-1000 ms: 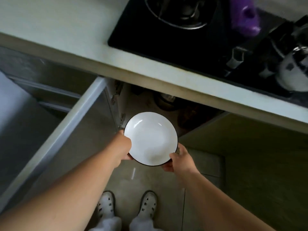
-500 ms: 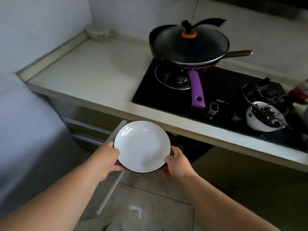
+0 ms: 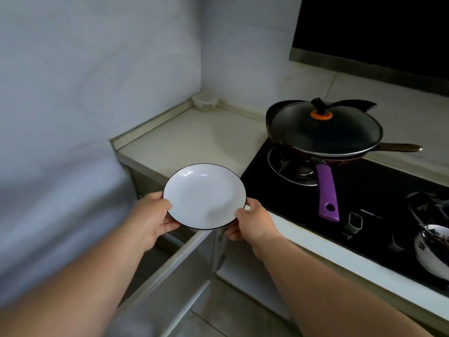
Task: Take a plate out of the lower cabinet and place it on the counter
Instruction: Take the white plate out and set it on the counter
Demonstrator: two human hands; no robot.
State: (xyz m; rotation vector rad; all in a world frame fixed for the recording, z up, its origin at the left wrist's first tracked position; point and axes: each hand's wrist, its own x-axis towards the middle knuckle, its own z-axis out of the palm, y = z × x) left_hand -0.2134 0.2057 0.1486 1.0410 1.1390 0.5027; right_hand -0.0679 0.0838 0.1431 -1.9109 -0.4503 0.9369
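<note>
plate (image 3: pixel 204 196), held level by its rim between the left hand (image 3: pixel 152 218) at nine o'clock and the right hand (image 3: pixel 252 222) at four, hangs over the counter (image 3: pixel 194 137) edge and could clip it or slip onto the open cabinet door (image 3: pixel 167 261) below.

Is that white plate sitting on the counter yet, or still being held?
Still held. The left hand and right hand grip opposite rims of the plate, in front of the counter edge.
</note>
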